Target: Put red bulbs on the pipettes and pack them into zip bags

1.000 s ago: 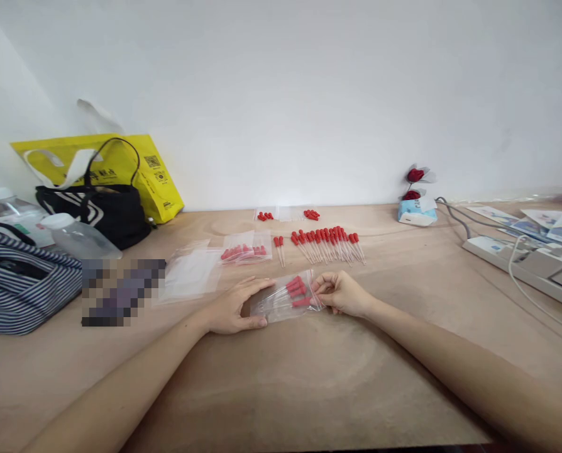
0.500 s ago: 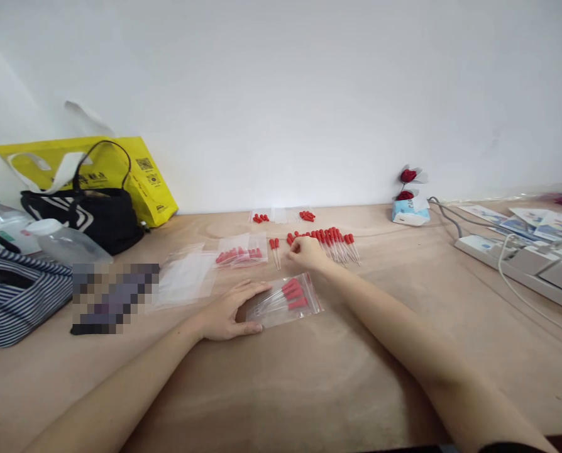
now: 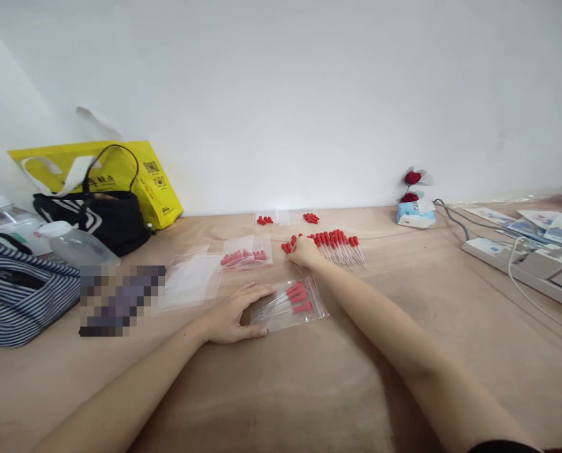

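A clear zip bag [image 3: 288, 308] with several red-capped droppers inside lies flat on the table. My left hand [image 3: 234, 313] rests at its left edge, thumb and fingers spread. Farther off, my right hand [image 3: 305, 253] has its fingers closed at the left end of a row of red-topped droppers [image 3: 340, 245]; two red tops [image 3: 286, 248] show just beside its fingertips. What the fingers pinch is hidden. Filled bags [image 3: 246, 255] lie left of the right hand, and a stack of clear bags [image 3: 191, 280] is farther left.
More bags with red tops [image 3: 288, 218] lie by the wall. At left are a yellow bag [image 3: 161, 189], a black bag [image 3: 115, 220], bottles [image 3: 80, 245] and a striped pouch [image 3: 26, 289]. A tissue pack [image 3: 415, 215] and a power strip [image 3: 512, 259] stand at right.
The two separate droppers left of my right hand no longer stand apart from the row; their tops are now by its fingertips. The view has shifted slightly. My left hand stays at the bag.
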Demonstrator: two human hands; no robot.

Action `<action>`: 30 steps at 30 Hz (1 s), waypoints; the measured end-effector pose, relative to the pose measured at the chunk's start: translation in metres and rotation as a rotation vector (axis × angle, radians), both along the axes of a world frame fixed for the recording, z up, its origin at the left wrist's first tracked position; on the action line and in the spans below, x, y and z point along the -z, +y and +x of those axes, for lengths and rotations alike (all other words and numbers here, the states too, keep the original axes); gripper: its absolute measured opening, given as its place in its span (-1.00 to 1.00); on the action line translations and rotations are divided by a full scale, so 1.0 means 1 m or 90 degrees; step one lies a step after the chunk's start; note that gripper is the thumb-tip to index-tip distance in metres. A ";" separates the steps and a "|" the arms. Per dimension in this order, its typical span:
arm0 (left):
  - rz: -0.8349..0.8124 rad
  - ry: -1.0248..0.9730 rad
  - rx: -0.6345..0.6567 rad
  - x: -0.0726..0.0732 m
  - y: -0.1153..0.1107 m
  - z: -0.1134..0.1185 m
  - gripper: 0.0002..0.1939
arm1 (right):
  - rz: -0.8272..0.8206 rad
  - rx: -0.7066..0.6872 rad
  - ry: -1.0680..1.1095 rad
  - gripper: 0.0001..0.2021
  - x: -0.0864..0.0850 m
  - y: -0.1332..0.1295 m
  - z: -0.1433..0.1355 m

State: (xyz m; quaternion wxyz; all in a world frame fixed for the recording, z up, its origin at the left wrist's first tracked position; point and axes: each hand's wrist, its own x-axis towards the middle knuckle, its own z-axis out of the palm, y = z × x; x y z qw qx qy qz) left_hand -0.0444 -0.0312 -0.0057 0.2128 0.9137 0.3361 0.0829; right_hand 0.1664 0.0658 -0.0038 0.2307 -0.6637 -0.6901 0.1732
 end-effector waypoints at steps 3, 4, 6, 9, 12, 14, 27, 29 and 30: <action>-0.003 -0.001 -0.003 0.000 0.000 0.000 -0.29 | 0.018 -0.008 0.012 -0.92 0.001 -0.010 0.013; -0.005 0.001 -0.007 -0.001 0.000 0.001 -0.29 | 0.026 -0.008 0.014 -0.93 0.001 -0.013 0.016; -0.009 0.004 -0.014 -0.002 -0.001 0.002 -0.29 | 0.043 0.002 0.050 -0.89 0.001 -0.017 0.022; -0.012 0.012 -0.016 -0.006 -0.003 0.004 -0.29 | 0.061 0.015 0.140 -0.81 0.001 -0.022 0.034; -0.005 0.024 -0.011 -0.008 -0.004 0.005 -0.30 | 0.074 -0.021 0.220 -0.77 0.004 -0.033 0.053; -0.001 0.029 -0.008 -0.007 -0.003 0.005 -0.30 | 0.080 -0.068 0.330 -0.69 0.008 -0.047 0.067; 0.004 -0.004 -0.005 -0.003 0.000 0.003 -0.30 | -0.005 -0.040 0.708 -0.40 0.024 -0.111 0.074; 0.001 0.002 -0.008 -0.003 0.000 0.003 -0.30 | -0.027 -0.045 0.720 -0.44 0.025 -0.112 0.072; -0.001 0.006 -0.011 -0.003 0.000 0.003 -0.30 | -0.038 -0.047 0.726 -0.45 0.025 -0.114 0.071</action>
